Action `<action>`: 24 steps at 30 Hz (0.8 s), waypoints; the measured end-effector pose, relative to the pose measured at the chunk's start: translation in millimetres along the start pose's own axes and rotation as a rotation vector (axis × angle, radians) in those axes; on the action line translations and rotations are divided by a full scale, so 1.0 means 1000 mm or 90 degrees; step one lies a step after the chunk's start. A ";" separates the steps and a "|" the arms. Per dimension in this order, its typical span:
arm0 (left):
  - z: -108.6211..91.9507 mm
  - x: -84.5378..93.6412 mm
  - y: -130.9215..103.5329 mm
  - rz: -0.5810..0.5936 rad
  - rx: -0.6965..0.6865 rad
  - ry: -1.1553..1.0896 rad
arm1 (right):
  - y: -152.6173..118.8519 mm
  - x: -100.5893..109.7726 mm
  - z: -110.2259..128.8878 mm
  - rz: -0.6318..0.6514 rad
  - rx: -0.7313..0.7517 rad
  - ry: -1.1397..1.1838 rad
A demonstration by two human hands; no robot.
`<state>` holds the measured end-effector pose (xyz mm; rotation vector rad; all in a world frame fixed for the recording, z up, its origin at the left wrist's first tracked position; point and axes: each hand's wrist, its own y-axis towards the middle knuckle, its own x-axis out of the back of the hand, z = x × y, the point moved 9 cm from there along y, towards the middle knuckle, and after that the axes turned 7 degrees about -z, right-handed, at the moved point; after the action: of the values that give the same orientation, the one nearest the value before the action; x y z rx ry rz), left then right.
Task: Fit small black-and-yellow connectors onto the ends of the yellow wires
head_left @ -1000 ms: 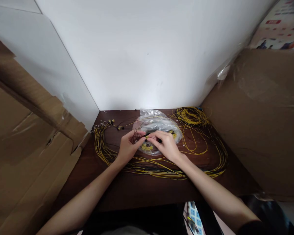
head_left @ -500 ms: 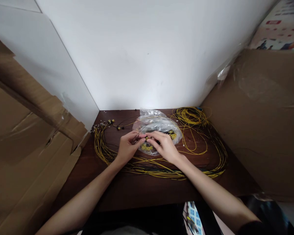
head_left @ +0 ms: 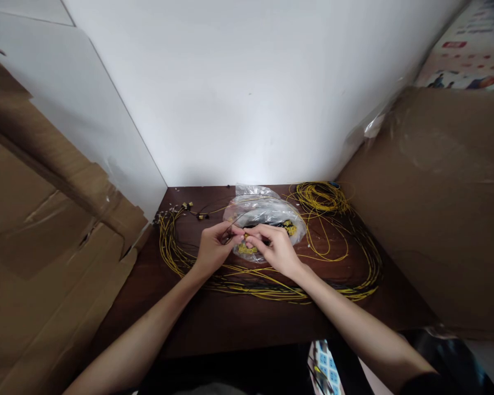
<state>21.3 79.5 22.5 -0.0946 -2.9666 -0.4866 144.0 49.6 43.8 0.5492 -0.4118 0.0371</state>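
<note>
My left hand (head_left: 216, 246) pinches a thin dark wire that loops up above its fingers. Fingertip to fingertip with it, my right hand (head_left: 274, 247) is closed on a small yellow connector (head_left: 246, 236), mostly hidden by the fingers. Both hands are over a clear plastic bag (head_left: 265, 206) with yellow and black connectors (head_left: 288, 227) in it. Around the bag runs a long bundle of yellow and black wires (head_left: 271, 291). Its left ends (head_left: 167, 216) fan out near a few connectors (head_left: 187, 206).
A coil of yellow wire (head_left: 321, 196) lies at the back right of the brown table (head_left: 230, 323). Cardboard stands on the left (head_left: 45, 247) and right (head_left: 436, 219), with a white panel (head_left: 239, 99) behind. Below the table edge is a power strip (head_left: 328, 365).
The view has shifted slightly. My hands stay together over the bag, with only small finger movements at the connector.
</note>
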 end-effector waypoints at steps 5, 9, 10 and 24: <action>0.000 0.003 -0.001 -0.016 0.014 0.028 | -0.001 -0.003 -0.008 0.002 -0.050 0.056; 0.000 0.005 0.000 -0.021 0.020 0.000 | -0.002 -0.006 -0.014 0.000 -0.080 0.099; 0.001 0.005 0.000 -0.022 0.023 -0.009 | -0.002 -0.005 -0.014 -0.004 -0.083 0.108; 0.009 -0.003 -0.001 -0.002 0.080 -0.115 | 0.004 0.000 -0.009 -0.026 -0.076 0.072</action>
<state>22.8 81.3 13.5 -0.1276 -3.1653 -0.3066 146.9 57.5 38.5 0.4350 -0.2910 0.0046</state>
